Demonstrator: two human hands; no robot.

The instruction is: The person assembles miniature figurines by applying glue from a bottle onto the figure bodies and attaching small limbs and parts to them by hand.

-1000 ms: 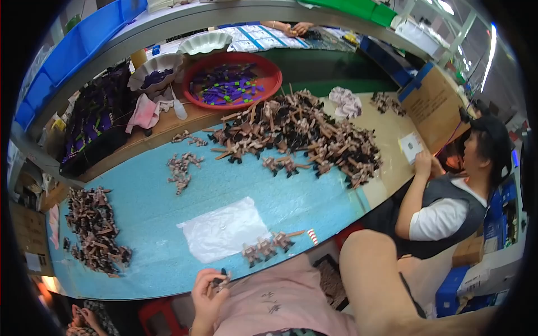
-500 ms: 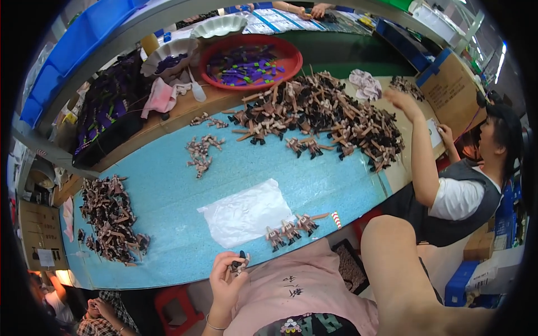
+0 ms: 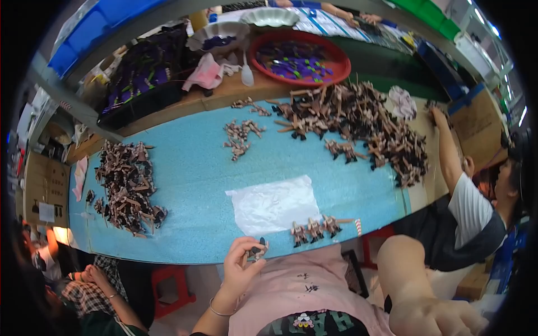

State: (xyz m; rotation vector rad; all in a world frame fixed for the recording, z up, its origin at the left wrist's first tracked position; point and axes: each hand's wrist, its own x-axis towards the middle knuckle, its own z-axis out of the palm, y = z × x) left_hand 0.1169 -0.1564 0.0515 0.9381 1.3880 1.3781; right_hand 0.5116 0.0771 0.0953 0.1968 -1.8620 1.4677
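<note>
My left hand [image 3: 242,263] is closed around a small toy figure [image 3: 258,251] with dark and pale parts, just off the near edge of the table. Fingers cover much of it. Blurred and low at the right, my right hand [image 3: 434,316] is raised close to the camera, away from the table. Its fingers look apart and nothing shows in them. Three brown and black toy figures [image 3: 315,228] lie in a row near the table edge, beside a crumpled white sheet [image 3: 274,205].
Piles of figures lie at the left [image 3: 128,185] and far right [image 3: 353,112] of the blue table [image 3: 190,168]. Behind stand a red basin [image 3: 263,66] of purple and green pieces and a black tray [image 3: 145,97]. A co-worker [image 3: 476,207] reaches in from the right.
My right hand has come into view at the lower right. My left hand still holds the figure. The view has shifted, and the co-worker's arm now reaches farther toward the box.
</note>
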